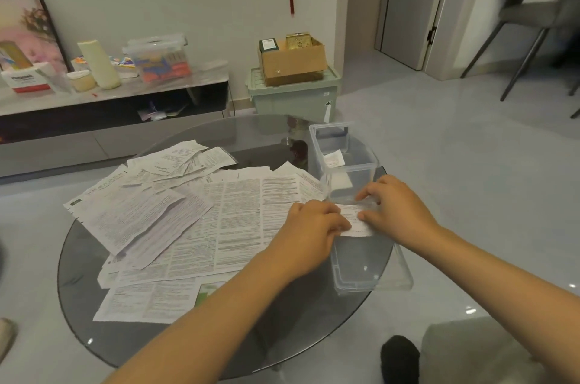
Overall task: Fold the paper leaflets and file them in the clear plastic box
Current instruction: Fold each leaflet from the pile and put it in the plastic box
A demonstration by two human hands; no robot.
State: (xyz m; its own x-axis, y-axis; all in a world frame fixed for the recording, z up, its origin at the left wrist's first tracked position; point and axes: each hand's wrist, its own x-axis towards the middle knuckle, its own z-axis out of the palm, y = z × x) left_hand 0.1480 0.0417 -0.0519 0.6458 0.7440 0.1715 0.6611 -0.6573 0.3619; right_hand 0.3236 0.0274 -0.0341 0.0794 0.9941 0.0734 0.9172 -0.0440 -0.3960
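Hands were pictured at right of centre in the frame, where a small folded leaflet (356, 220) was pinched between them. The left hand (309, 234) was closed on the slip's left end, fingers curled over it; the right hand (397, 211) was pressed on its right end, thumb and fingertips gripping the paper. The slip was held above a clear plastic lid (372, 270) lying flat on the round glass table (103, 314), just in front of the clear plastic box (343, 160). Inside the open box, toward its far end, one folded white paper (333, 159) was seen. A loose heap of unfolded printed leaflets (188, 217) was spread over the table's left and centre, overlapping one another. At upper left of the frame a low cabinet (110, 107) crowded with containers was shown, and at upper centre a cardboard carton (292, 63) was stacked on a pale green bin (292, 99).
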